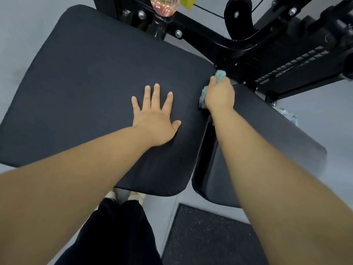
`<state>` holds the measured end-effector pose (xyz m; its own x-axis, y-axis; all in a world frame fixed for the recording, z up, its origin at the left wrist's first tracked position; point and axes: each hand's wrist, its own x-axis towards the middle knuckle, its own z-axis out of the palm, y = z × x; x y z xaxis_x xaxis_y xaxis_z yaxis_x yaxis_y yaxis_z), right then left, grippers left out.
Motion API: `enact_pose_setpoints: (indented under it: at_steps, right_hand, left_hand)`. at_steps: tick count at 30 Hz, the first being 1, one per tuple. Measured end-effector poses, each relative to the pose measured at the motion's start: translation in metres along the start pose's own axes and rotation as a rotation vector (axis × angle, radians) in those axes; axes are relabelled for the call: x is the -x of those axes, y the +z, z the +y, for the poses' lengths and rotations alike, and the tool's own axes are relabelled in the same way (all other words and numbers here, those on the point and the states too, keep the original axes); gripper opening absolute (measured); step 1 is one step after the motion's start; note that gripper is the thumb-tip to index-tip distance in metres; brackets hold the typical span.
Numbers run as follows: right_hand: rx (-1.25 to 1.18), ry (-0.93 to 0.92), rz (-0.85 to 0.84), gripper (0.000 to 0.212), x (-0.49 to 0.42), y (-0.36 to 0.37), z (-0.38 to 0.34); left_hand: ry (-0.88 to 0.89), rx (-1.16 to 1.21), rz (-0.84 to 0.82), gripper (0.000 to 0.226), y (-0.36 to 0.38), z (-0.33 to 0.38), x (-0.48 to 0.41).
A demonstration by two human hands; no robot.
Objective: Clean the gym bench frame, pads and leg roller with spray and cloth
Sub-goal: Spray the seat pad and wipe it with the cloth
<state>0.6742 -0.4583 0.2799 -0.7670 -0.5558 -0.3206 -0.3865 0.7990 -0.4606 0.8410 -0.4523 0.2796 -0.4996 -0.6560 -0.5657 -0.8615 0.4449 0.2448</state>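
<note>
While the left hand (155, 119) lies flat on the large pad (95, 83), palm down, fingers straight and spread, holding nothing, the right hand (219, 94) is clenched around a bunched teal cloth (220, 74). Tufts of the cloth protrude above and to the left of the fist. The fist sits at the far end of the gap between the large pad and the smaller pad (267, 134), just beside the large pad's far right corner. Whether the cloth bears on a pad edge or on metal below cannot be told, because the fist hides the contact.

The governing relation is the gap itself. Its long axis runs from the near edge of the bench, by the person's legs, away toward the black frame (238, 43), and the right forearm lies almost along it. The smaller pad extends to the right of the working hand. The large pad extends to the left, under the bracing hand. The right hand is therefore nearer to both the gap and the smaller pad, and a stroke drawn back toward the body would probably follow the gap without moving the left hand.

Directly ahead of the fist lie the frame and its bolted brackets. A pink translucent bottle (164, 6) shows at the top edge of view, but whether it is the spray cannot be confirmed. A speckled floor mat (206, 236) lies near the feet. The leg roller cannot be identified with certainty.
</note>
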Motion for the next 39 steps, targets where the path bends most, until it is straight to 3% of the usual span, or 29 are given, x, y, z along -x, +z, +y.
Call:
enact_pose_setpoints:
  at_steps: [6,9,16,25,29,34,39]
  right_hand:
    - [-0.186,-0.132,-0.065,0.047,0.108,0.017,0.057]
    - [-0.142,-0.156,-0.02,0.046,0.098,0.016,0.052]
    - [-0.048,-0.12,0.058,0.052,0.034,0.014,0.01]
    - [-0.151,0.019,0.048,0.051,0.202,0.038,0.081]
    - [-0.093,0.006,0.12,0.051,0.19,0.039,0.073]
    - [0.001,0.036,0.131,0.051,0.138,0.03,0.044]
    - [-0.12,0.049,0.203,0.049,0.186,0.049,0.07]
  left_hand:
    - [-0.012,0.061,0.051,0.075,0.001,0.001,0.003]
    - [0.026,0.112,0.097,0.07,0.004,-0.006,0.008]
    - [0.106,0.209,0.129,0.061,0.017,-0.018,0.03]
    - [0.039,0.118,0.148,0.061,0.049,-0.038,0.094]
    - [0.038,0.061,0.21,0.061,0.063,-0.053,0.114]
    - [0.149,0.083,0.137,0.063,0.065,-0.073,0.113]
    - [0.179,0.092,0.049,0.062,0.062,-0.079,0.112]
